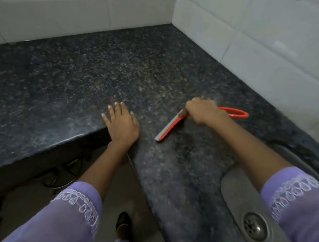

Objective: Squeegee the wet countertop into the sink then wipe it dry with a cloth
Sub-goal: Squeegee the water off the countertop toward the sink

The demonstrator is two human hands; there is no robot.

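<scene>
A dark speckled granite countertop (92,78) runs along an inner corner of white-tiled walls. My right hand (203,111) grips an orange squeegee (168,128) by its handle. The squeegee's grey blade lies against the counter, and the orange loop of the handle sticks out behind my hand on the right. My left hand (122,123) rests flat on the counter near its front edge, fingers straight. A steel sink (240,190) with a round drain (254,226) sits at the lower right, partly hidden by my right sleeve. No cloth is in view.
White tiled walls (261,44) close off the counter at the back and on the right. Below the counter's front edge are a floor, dark cables (60,175) and my foot (123,223).
</scene>
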